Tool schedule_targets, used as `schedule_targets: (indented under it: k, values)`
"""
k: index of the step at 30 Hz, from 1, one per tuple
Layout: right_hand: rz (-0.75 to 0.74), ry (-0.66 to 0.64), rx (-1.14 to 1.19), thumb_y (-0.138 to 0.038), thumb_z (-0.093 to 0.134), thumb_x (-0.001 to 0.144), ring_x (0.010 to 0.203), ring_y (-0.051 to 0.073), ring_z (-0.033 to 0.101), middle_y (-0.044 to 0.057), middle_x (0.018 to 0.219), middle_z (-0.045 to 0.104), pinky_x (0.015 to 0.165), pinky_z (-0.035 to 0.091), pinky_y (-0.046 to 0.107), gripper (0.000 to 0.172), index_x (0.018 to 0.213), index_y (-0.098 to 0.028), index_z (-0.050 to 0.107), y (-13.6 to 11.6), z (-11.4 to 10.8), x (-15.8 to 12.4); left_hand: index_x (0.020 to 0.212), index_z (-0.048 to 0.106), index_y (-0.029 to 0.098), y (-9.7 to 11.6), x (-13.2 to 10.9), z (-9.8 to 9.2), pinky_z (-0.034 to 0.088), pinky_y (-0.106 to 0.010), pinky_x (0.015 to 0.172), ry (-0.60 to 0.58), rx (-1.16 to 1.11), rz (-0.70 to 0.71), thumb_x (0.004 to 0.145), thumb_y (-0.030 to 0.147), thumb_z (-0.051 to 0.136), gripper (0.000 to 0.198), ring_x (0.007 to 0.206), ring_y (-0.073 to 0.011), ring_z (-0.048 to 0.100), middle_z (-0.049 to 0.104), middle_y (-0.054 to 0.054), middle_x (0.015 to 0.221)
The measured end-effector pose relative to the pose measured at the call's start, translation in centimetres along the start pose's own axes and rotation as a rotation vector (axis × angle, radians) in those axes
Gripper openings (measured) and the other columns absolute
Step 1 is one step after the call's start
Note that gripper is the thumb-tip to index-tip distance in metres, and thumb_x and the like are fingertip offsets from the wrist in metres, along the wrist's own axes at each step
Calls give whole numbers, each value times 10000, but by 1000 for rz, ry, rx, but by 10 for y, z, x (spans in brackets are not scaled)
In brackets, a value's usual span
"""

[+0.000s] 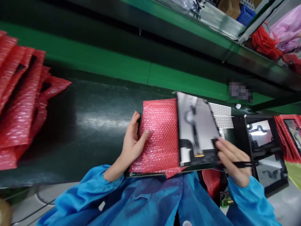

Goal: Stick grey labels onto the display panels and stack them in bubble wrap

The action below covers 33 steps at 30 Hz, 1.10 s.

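Observation:
My left hand is at the left side of a red bubble-wrap bag, thumb on top and the other fingers along its edge. The bag lies flat at the bench's front edge. My right hand grips the lower right corner of a display panel, which shows its silver-grey back and a dark flex cable. The panel's left side is against or over the bag's right edge; I cannot tell whether any of it is inside. A thin black tool like tweezers sticks out from the right hand.
Red bubble-wrap bags are piled at the left of the dark green bench. White label sheets lie behind the panel. At right are black trays with display panels and more red bags. A shelf overhangs the back.

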State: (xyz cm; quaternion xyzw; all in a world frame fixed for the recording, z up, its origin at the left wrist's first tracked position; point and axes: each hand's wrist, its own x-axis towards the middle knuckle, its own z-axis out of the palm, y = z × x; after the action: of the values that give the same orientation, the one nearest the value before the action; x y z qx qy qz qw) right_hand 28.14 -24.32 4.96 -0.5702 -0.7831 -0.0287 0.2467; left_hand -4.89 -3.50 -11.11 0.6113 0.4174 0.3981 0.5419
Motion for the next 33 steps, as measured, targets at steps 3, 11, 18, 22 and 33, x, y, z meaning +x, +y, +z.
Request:
schedule_targets:
  k: [3,11,18,22,33]
  values:
    - [-291,40,-9,-4,696,957,1431,366,651,218,1288,808,1045,700,483,261,1200,-95,724,-9,52,38,1693,389,360,5,-1,2,205,-515,1403,18,-30,1,1066,561,609,694,1697,-303,224,283,-53,1825]
    - [-321,41,120,-253,783,998,1259,302,779,127,1209,852,1016,710,415,183,1145,-155,734,-3,126,27,1736,273,313,4,-5,-6,193,-627,1383,-79,300,6,1000,491,739,889,1702,-389,173,167,-131,1848]
    - [373,222,620,-263,425,1153,947,231,867,53,1046,869,779,737,391,370,1472,-307,606,36,86,39,1712,276,309,67,32,7,314,-677,1333,-227,598,336,1045,324,658,769,1679,-392,258,271,-142,1808]
    - [659,317,761,-522,413,1159,467,152,664,-31,628,704,469,566,302,417,1346,-304,716,79,73,61,1512,568,187,100,49,70,536,-488,1201,-650,560,597,1114,299,502,418,1431,-272,617,654,-147,1514]
    - [906,152,980,-620,771,950,639,158,786,-27,732,738,620,670,291,412,999,-232,641,112,120,68,1551,556,-50,81,36,147,357,-554,1253,-939,1051,790,1093,667,446,858,1528,-426,485,526,-280,1639]
